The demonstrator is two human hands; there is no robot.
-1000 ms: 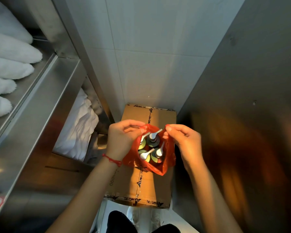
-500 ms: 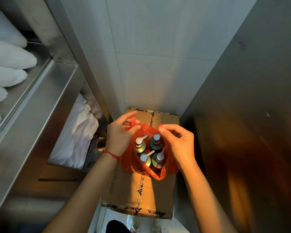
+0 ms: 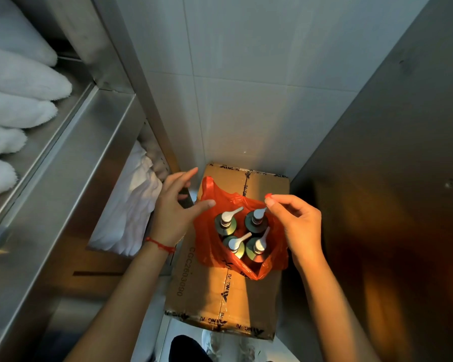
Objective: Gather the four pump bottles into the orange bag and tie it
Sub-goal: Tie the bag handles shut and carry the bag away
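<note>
All four pump bottles point(image 3: 242, 237) stand upright inside the orange bag point(image 3: 207, 239) on the cardboard box point(image 3: 204, 288), so the right hand point(image 3: 300, 226) pinches one handle for tying while the left hand point(image 3: 175, 212) hovers spread, empty, beside the other.

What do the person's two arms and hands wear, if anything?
Both forearms are bare, with no sleeves in view. The left hand has a thin red string bracelet at the wrist. The right hand wears nothing: no ring, watch or glove is visible.
</note>
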